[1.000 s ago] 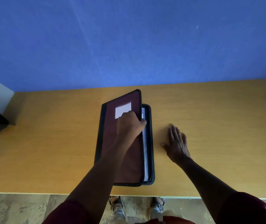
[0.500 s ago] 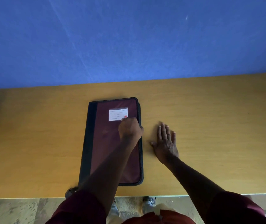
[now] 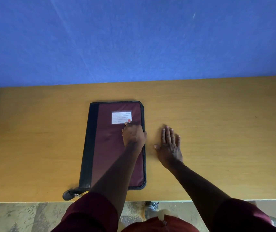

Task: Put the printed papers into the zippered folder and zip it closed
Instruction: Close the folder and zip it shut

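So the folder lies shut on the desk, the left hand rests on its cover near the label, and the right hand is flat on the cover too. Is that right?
Not quite. In the head view the right hand lies flat on the bare desk, beside the folder and apart from it, not on the cover. The rest holds: the folder lies shut and the left hand rests on its cover just below the label.

The folder's label card bears no readable text.

A wooden table stands against a blue wall.
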The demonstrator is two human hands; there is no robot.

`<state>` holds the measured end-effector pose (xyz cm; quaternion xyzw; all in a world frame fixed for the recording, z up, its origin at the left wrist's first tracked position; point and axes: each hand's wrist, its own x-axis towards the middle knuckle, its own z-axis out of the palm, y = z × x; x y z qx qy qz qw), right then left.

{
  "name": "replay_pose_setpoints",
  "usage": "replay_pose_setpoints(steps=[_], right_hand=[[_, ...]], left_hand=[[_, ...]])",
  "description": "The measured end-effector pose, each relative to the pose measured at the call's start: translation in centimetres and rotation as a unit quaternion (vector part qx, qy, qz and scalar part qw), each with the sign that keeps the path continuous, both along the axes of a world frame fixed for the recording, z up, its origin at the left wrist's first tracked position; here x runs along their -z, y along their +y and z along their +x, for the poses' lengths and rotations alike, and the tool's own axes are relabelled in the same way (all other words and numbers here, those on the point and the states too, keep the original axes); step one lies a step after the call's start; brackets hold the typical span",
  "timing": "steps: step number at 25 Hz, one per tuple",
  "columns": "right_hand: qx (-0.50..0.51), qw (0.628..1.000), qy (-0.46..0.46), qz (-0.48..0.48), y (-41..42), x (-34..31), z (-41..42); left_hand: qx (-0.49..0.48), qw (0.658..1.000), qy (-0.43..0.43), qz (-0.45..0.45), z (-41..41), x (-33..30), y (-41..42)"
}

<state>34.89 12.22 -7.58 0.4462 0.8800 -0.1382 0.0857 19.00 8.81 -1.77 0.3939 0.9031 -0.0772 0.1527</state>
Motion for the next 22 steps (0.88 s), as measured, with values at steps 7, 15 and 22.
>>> replay_pose_setpoints(steps=[7,15,22], right_hand=[[0.025,0.999,0.004,-0.032,-0.8,-2.0,-0.7],[0.08,0.985,0.095,-0.118,-7.4,-3.2,-3.9],[0.013,0.989,0.124,-0.074,-17.1,-3.9,-6.8]], left_hand=[[0.024,0.995,-0.052,0.084,0.2,1.6,-5.1],[0.12,0.986,-0.054,0.104,-2.8,3.4,-16.7],[0.148,0.98,-0.062,0.115,-5.7,3.4,-25.6]])
